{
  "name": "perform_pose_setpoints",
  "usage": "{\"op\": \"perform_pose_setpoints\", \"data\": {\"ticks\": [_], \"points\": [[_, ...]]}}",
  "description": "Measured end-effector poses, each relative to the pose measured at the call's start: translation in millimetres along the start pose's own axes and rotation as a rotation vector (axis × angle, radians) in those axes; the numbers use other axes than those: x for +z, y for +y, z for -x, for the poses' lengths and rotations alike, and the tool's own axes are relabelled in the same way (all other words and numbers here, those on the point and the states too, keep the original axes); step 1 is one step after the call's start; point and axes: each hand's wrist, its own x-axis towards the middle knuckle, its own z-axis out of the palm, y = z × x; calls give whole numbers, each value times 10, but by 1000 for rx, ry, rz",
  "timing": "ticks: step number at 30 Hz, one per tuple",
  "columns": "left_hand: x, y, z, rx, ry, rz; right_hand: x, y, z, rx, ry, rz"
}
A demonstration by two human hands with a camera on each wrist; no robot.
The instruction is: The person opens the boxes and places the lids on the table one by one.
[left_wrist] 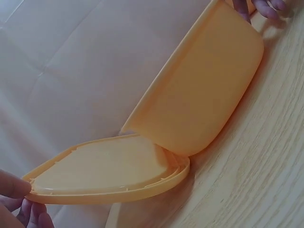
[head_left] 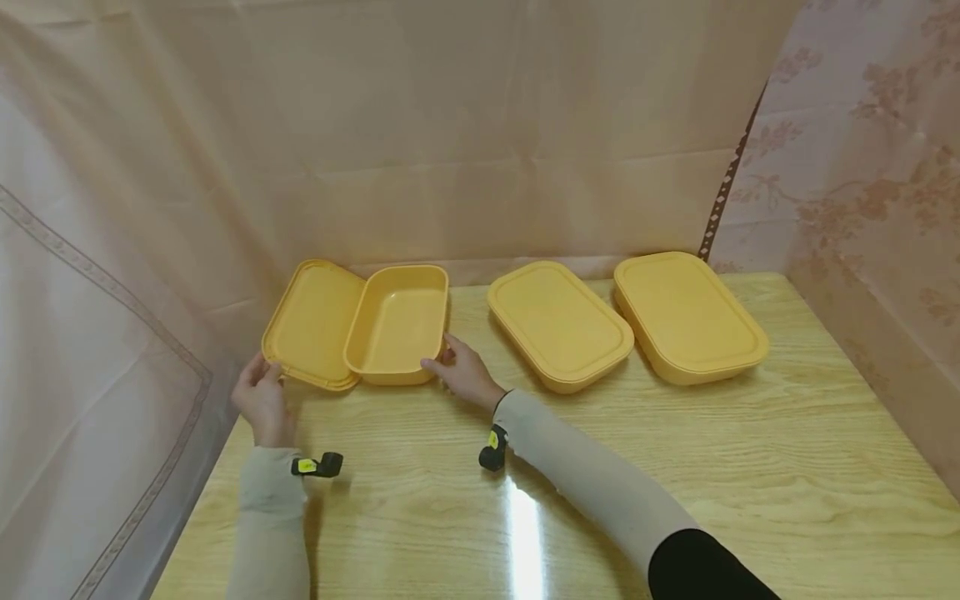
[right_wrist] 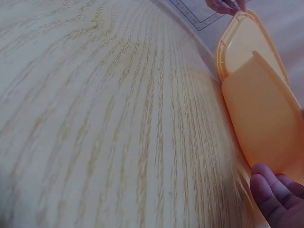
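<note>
My left hand (head_left: 262,402) pinches the outer near corner of a yellow plastic lid (head_left: 317,321), thumb on top and fingers underneath in the left wrist view. The lid lies underside up, its grooved rim showing, and its inner edge meets an open yellow food container (left_wrist: 204,80). That container stands upright on the table with nothing inside. At its near right corner my right hand (head_left: 467,375) holds it, the thumb at the front rim and the fingers along the side. The right wrist view shows those fingers (right_wrist: 268,190) against the container's lower corner.
Two more yellow containers with lids on stand to the right, one in the middle (head_left: 558,325) and one farther right (head_left: 690,317). A wood-grain table (head_left: 420,500) bears everything. Cloth curtains (head_left: 487,125) hang behind it and along both sides.
</note>
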Motion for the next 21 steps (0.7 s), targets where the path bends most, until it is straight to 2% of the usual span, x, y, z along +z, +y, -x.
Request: {"op": "perform_pose_setpoints", "data": {"ticks": [8, 14, 21], "points": [[-4, 3, -36, -49, 10, 30, -10, -12, 0, -9, 0, 6], [-21, -4, -58, -57, 3, 26, -5, -29, 11, 7, 8, 26], [-44, -25, -129, -78, 12, 70, -6, -36, 6, 17, 12, 6]]}}
